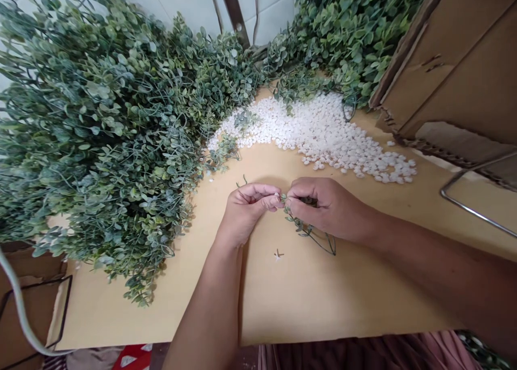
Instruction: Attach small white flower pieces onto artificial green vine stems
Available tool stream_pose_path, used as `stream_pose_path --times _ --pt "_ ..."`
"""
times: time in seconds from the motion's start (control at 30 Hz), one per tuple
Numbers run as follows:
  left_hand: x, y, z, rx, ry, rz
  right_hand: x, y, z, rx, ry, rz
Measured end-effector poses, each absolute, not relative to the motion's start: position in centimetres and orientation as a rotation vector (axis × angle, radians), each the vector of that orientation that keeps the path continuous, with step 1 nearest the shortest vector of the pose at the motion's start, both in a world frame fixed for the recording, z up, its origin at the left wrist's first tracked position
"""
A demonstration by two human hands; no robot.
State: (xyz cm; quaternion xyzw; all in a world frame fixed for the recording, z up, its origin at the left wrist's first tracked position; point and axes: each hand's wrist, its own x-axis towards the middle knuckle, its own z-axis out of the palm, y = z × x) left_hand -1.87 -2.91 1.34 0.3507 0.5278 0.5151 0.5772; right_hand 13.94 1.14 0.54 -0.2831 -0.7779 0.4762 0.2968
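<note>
Both hands meet over the middle of the yellowish table (355,300). My right hand (319,203) pinches a thin green leafy sprig (302,227), whose stem loops out below the palm. Fingertips of my left hand (256,200) are closed on a tiny white piece (278,196) right against the sprig's tip; its details are hard to make out. A short bit of stem pokes up behind the left fingers. Beyond the hands lies a wide spread of small white pieces (319,127). A small star-shaped scrap (278,255) rests on the table between the forearms.
A large heap of artificial greenery (121,117) covers the left side, and more greenery (343,30) stands at the back right. At the right are a cardboard box (464,68) and a metal wire frame (476,214). A white cable (20,311) curves at the lower left.
</note>
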Motion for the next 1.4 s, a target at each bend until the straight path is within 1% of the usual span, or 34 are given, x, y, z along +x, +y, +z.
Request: stream_pose_path --times 0.33,0.77,1.23,1.4 --pt "-1.81 -2.78 0.77 0.791 1.161 1.220 13.95 1.06 0.48 -0.793 -2.040 1.269" --pt "-1.68 -2.71 0.73 0.784 1.226 1.230 13.86 0.91 0.71 -0.813 -1.968 1.317" --pt "-1.69 -2.93 0.58 0.842 1.244 1.206 13.66 0.98 0.52 -0.879 -2.041 1.067" --pt "-1.70 -3.07 0.70 0.888 1.287 1.179 13.68 1.06 0.37 -0.919 -2.037 1.027"
